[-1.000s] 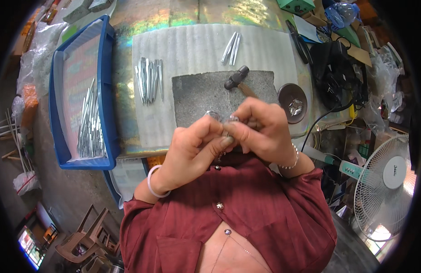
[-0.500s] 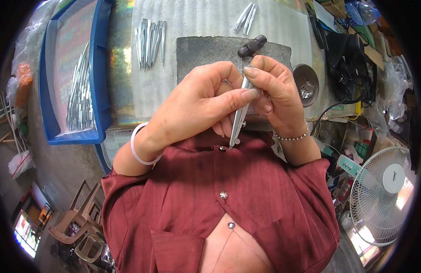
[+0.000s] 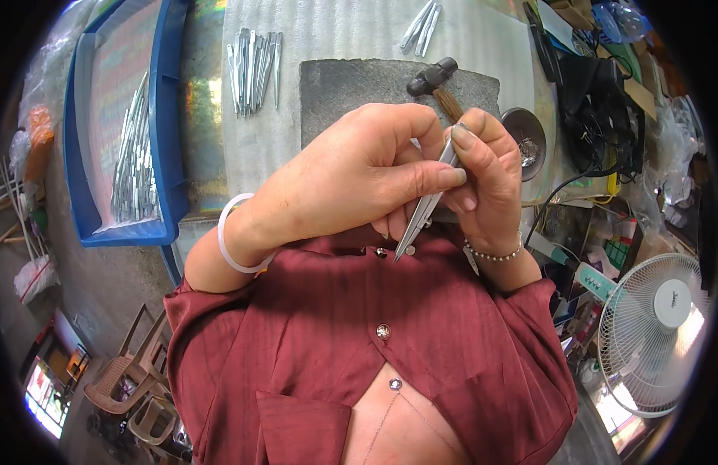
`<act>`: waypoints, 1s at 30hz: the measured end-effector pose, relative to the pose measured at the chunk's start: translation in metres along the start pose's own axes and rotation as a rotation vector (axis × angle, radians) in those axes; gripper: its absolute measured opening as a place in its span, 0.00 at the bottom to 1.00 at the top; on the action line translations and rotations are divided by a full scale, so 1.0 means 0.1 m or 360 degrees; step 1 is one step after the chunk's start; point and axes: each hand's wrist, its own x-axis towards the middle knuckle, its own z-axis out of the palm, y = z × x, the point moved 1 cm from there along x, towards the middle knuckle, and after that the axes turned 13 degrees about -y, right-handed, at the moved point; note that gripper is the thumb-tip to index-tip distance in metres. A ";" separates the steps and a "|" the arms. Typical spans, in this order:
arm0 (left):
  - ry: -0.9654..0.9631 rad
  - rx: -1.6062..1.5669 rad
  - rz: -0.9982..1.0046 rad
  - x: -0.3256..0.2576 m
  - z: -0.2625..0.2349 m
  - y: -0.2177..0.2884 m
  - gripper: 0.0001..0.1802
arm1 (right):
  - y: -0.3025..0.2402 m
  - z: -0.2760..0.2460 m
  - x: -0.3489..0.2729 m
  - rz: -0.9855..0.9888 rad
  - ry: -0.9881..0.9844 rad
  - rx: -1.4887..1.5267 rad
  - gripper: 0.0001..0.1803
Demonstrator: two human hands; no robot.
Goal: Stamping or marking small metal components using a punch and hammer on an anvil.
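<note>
My left hand (image 3: 359, 174) and my right hand (image 3: 489, 174) meet in front of my chest, both closed on a slim silver metal compass (image 3: 419, 221). Its pointed legs slant down toward my shirt, with small round screws at the side. The left thumb presses along its middle, while my right thumb and fingers pinch the upper end; my fingers partly hide that end. Just beyond my hands, a hammer (image 3: 433, 76) with a dark head and wooden handle lies on a dark grey slab (image 3: 332, 101).
A dark bowl (image 3: 539, 132) of small shiny parts stands right of the slab. Several silver legs (image 3: 253, 74) lie at the far left, and a few more (image 3: 421, 29) at the back. Further left is a blue tray (image 3: 167, 116) of similar pieces (image 3: 136, 174). A fan (image 3: 646, 333) stands right.
Both hands and the compass have shifted slightly right, and the compass leans more. The hammer's wooden handle now shows beyond my hands.
</note>
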 end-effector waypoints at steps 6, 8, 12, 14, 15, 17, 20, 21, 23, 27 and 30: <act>-0.0106 0.0012 -0.0062 0.06 0.03 0.03 0.10 | 0.03 0.00 -0.13 -0.0150 0.0059 0.0041 0.07; -0.0122 0.0040 -0.0080 0.06 0.04 0.06 0.10 | 0.04 0.00 -0.17 -0.0235 0.0027 0.0077 0.07; -0.0161 0.0052 -0.0119 0.08 0.05 0.07 0.09 | 0.05 -0.02 -0.21 -0.0239 0.0031 0.0097 0.06; -0.0161 0.0052 -0.0141 0.08 0.05 0.06 0.09 | 0.06 -0.03 -0.21 -0.0204 0.0052 0.0132 0.07; -0.0153 0.0048 -0.0159 0.08 0.06 0.06 0.09 | 0.07 -0.04 -0.21 -0.0210 0.0056 0.0135 0.07; -0.0152 0.0030 -0.0151 0.07 0.04 0.02 0.10 | 0.08 -0.04 -0.19 -0.0153 0.0026 0.0203 0.07; -0.0148 -0.0011 -0.0170 0.07 0.02 0.01 0.10 | 0.07 -0.03 -0.17 -0.0070 0.0084 0.0213 0.08; -0.0141 -0.0036 -0.0197 0.07 0.01 0.01 0.10 | 0.07 -0.03 -0.16 -0.0078 0.0089 0.0213 0.08; -0.0147 -0.0046 -0.0186 0.06 0.00 0.01 0.10 | 0.08 -0.04 -0.14 -0.0028 0.0067 0.0238 0.09; -0.0092 -0.0079 -0.0137 0.04 -0.01 -0.01 0.09 | 0.06 -0.04 -0.11 0.0003 0.0014 0.0274 0.08; 0.0171 0.0225 -0.0047 -0.06 -0.02 -0.05 0.07 | -0.07 -0.10 0.00 -0.0027 -0.0026 -0.0048 0.08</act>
